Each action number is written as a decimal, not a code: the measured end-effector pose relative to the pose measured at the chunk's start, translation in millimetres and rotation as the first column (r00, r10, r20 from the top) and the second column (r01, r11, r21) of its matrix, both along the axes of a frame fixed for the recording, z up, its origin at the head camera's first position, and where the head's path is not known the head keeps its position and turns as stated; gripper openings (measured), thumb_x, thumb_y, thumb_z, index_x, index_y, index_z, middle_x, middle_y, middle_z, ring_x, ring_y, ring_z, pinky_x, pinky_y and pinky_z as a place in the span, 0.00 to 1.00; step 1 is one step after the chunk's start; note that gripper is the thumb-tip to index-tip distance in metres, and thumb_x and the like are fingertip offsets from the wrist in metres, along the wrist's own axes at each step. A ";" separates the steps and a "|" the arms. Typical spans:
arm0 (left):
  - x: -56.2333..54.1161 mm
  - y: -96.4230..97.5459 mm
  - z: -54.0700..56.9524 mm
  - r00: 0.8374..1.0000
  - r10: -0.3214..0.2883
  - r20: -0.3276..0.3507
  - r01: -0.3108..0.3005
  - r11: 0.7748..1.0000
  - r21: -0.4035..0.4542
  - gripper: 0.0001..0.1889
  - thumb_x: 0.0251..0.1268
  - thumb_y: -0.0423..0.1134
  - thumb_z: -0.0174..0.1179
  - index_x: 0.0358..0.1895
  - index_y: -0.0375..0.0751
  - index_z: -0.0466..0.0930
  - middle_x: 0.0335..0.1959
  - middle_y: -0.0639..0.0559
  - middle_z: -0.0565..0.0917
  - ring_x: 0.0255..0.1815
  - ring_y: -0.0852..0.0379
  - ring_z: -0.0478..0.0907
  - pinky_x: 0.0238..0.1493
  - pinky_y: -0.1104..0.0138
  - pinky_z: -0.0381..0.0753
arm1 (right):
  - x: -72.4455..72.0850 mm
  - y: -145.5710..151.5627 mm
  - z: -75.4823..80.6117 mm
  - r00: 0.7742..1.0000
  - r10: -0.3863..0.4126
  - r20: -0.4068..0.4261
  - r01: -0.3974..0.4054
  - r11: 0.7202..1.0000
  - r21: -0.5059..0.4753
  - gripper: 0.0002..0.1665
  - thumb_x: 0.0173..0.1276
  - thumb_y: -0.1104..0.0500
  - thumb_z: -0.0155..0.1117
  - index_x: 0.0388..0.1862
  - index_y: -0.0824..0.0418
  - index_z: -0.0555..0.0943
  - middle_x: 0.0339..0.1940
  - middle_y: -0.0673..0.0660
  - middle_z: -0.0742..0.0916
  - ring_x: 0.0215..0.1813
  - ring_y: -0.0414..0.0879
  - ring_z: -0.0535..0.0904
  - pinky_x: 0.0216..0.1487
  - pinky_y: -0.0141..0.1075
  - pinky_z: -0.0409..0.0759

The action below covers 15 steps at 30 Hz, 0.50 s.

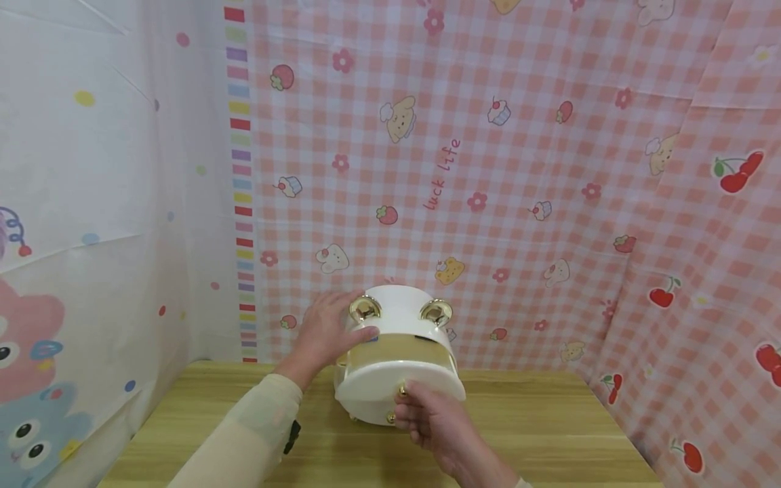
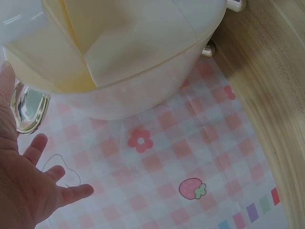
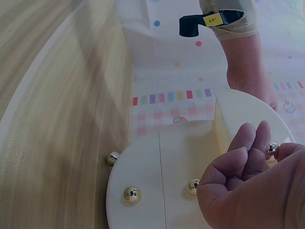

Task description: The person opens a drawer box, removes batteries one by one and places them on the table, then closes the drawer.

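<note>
A white, rounded storage box (image 1: 396, 298) with gold rings like ears on top stands on the table. Its upper drawer (image 1: 369, 385) juts out toward me, and a yellowish interior shows behind the drawer's white front. Thumb and index finger of my right hand (image 1: 439, 423) pinch that drawer's gold knob (image 3: 272, 147); the other fingers curl below. At the box's upper left, beside one gold ring (image 1: 365, 310), my left hand (image 1: 323, 332) rests with its thumb laid across the front edge. Its other fingers are spread in the left wrist view. Lower gold knobs (image 3: 132, 194) are untouched.
The wood-grain table (image 1: 525, 434) extends to both sides of the box. Close behind it hangs a pink checked cloth (image 1: 518, 257), with a white patterned cloth (image 1: 122, 298) at the left. A black strap (image 3: 213, 20) circles the left wrist.
</note>
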<state>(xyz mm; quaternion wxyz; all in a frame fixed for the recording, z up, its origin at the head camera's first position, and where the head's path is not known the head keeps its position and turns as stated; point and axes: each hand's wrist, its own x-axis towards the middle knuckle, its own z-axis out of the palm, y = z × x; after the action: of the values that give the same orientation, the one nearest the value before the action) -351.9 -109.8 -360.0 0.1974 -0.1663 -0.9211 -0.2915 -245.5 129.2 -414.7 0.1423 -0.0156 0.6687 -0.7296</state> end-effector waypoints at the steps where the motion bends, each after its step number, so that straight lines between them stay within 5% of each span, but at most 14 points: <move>1: -0.1 0.1 -0.2 1.000 0.002 0.002 -0.002 1.000 -0.001 0.45 0.62 0.64 0.74 0.81 0.54 0.70 0.79 0.41 0.74 0.85 0.34 0.63 0.87 0.36 0.55 | 0.5 0.4 -0.2 1.000 0.004 0.000 -0.004 1.000 0.001 0.22 0.79 0.39 0.61 0.43 0.55 0.89 0.30 0.42 0.92 0.36 0.37 0.87 0.38 0.29 0.76; 15: 1.1 1.6 -2.0 1.000 0.008 -0.018 -0.008 1.000 -0.004 0.45 0.63 0.64 0.74 0.80 0.54 0.70 0.78 0.41 0.75 0.84 0.34 0.64 0.86 0.36 0.55 | 10.5 3.5 -0.6 0.999 0.040 0.011 -0.040 0.999 0.007 0.24 0.79 0.38 0.60 0.45 0.56 0.89 0.31 0.41 0.92 0.38 0.37 0.86 0.40 0.31 0.75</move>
<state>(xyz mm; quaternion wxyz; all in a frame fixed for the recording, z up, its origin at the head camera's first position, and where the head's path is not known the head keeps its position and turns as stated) -350.8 -108.2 -362.0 0.2066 -0.1655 -0.9205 -0.2873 -235.0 132.7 -415.2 0.1603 -0.0245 0.6702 -0.7242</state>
